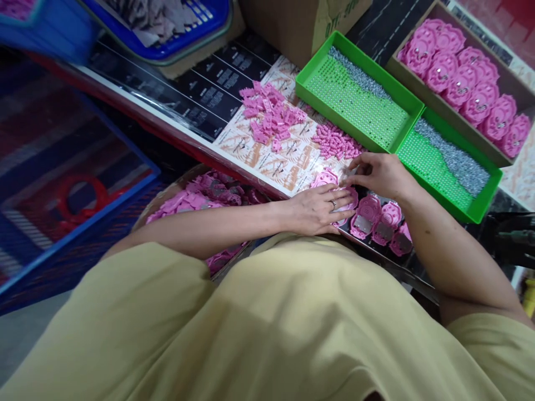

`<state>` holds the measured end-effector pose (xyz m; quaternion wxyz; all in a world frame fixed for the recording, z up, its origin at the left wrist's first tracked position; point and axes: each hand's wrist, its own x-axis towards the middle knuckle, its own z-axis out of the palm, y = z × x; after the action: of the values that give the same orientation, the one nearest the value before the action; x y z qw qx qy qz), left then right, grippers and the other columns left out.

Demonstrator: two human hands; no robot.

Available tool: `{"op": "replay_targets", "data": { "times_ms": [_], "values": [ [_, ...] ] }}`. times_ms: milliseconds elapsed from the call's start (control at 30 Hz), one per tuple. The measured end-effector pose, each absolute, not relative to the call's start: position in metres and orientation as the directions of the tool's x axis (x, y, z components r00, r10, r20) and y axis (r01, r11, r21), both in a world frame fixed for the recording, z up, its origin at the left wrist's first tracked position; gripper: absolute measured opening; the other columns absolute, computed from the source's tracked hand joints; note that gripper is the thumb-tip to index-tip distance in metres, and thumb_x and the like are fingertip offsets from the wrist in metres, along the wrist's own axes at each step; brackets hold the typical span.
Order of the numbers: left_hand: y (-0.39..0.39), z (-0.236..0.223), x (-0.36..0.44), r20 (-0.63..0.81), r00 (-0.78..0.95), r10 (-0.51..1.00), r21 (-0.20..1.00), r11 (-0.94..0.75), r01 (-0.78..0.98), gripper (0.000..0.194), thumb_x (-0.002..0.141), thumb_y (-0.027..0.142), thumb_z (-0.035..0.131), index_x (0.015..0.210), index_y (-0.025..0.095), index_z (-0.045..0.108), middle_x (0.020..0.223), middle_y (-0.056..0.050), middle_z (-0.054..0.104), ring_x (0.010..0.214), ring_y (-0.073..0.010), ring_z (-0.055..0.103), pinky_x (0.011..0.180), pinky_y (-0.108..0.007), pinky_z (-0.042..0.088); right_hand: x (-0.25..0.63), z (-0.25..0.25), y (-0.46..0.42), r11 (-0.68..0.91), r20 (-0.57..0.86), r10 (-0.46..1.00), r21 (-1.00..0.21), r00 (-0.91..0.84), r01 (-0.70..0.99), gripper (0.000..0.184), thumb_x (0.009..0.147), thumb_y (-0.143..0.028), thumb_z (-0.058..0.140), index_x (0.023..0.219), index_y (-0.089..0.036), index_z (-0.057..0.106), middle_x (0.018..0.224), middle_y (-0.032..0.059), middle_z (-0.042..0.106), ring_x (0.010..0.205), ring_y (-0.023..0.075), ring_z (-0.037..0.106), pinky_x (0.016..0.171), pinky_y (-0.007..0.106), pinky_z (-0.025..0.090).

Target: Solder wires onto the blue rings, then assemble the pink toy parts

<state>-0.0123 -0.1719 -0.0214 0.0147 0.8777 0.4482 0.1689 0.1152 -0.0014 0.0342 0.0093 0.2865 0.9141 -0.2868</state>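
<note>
My left hand lies flat with its fingers stretched over pink plastic casings at the table's near edge, a ring on one finger. Just right of its fingertips, my right hand is bent down with thumb and fingers pinched together above the casings. Whatever sits in that pinch is hidden or too small to name. Several more pink casings with grey plates lie in a row below the right hand. Small pink pegs are heaped just beyond the hands.
Beyond the hands, two green trays hold small metal pieces. A carton holds finished-looking pink units. Pink brackets are piled on the table. A box of pink parts stands below its edge; a blue basket sits behind.
</note>
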Motion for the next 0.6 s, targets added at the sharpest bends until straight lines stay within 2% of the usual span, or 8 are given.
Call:
{"op": "replay_targets", "data": {
  "times_ms": [100, 167, 233, 433, 533, 600],
  "values": [
    [-0.172, -0.022, -0.011, 0.295, 0.542, 0.787, 0.175, -0.602, 0.779, 0.049, 0.1, 0.044, 0.051, 0.137, 0.013, 0.061, 0.14, -0.018, 0.062, 0.138, -0.0298, 0.052, 0.115, -0.044, 0.04, 0.099, 0.04, -0.003, 0.797, -0.07, 0.388, -0.475, -0.919, 0.372, 0.016, 0.085, -0.027, 0.065, 0.091, -0.021, 0.078, 0.087, 0.0052, 0.074, 0.074, 0.0163, 0.063, 0.073, 0.031, 0.049],
    [-0.172, -0.022, -0.01, 0.299, 0.543, 0.785, 0.175, -0.604, 0.777, 0.049, 0.1, 0.044, 0.051, 0.136, 0.012, 0.062, 0.139, -0.019, 0.062, 0.137, -0.0311, 0.052, 0.114, -0.045, 0.041, 0.087, 0.042, -0.005, 0.869, -0.108, 0.27, -0.401, -0.957, 0.291, 0.022, 0.087, -0.021, 0.06, 0.098, -0.021, 0.079, 0.096, 0.0063, 0.075, 0.086, 0.0188, 0.066, 0.082, 0.033, 0.05],
    [-0.173, -0.023, -0.009, 0.305, 0.535, 0.788, 0.182, -0.6, 0.779, 0.05, 0.1, 0.045, 0.051, 0.135, 0.012, 0.062, 0.139, -0.02, 0.062, 0.137, -0.0316, 0.053, 0.114, -0.046, 0.041, 0.076, 0.044, -0.006, 0.917, -0.204, 0.193, -0.311, -0.96, 0.251, 0.028, 0.087, -0.017, 0.057, 0.104, -0.021, 0.078, 0.1, 0.0069, 0.075, 0.093, 0.0202, 0.067, 0.085, 0.034, 0.049],
    [-0.177, -0.023, -0.008, 0.291, 0.529, 0.797, 0.209, -0.592, 0.778, 0.053, 0.096, 0.047, 0.059, 0.136, 0.012, 0.062, 0.144, -0.02, 0.058, 0.141, -0.0316, 0.049, 0.115, -0.046, 0.04, 0.062, 0.049, -0.013, 0.984, -0.371, 0.155, -0.025, -0.916, 0.177, 0.03, 0.09, -0.019, 0.049, 0.105, -0.021, 0.075, 0.103, 0.008, 0.071, 0.091, 0.0211, 0.064, 0.07, 0.032, 0.041],
    [-0.177, -0.022, -0.009, 0.292, 0.531, 0.795, 0.215, -0.596, 0.774, 0.054, 0.097, 0.047, 0.057, 0.137, 0.011, 0.06, 0.144, -0.021, 0.057, 0.141, -0.0325, 0.049, 0.115, -0.047, 0.041, 0.066, 0.056, -0.014, 0.985, -0.349, 0.147, -0.037, -0.926, 0.17, 0.03, 0.092, -0.019, 0.046, 0.106, -0.019, 0.073, 0.1, 0.0085, 0.071, 0.088, 0.0201, 0.063, 0.071, 0.032, 0.041],
    [-0.177, -0.023, -0.01, 0.299, 0.535, 0.79, 0.216, -0.602, 0.769, 0.052, 0.099, 0.045, 0.052, 0.137, 0.011, 0.06, 0.142, -0.021, 0.059, 0.14, -0.0331, 0.05, 0.113, -0.047, 0.043, 0.073, 0.063, -0.012, 0.973, -0.294, 0.168, -0.106, -0.941, 0.206, 0.029, 0.092, -0.02, 0.047, 0.108, -0.016, 0.071, 0.094, 0.008, 0.072, 0.085, 0.0178, 0.063, 0.074, 0.031, 0.043]
  ]
}}
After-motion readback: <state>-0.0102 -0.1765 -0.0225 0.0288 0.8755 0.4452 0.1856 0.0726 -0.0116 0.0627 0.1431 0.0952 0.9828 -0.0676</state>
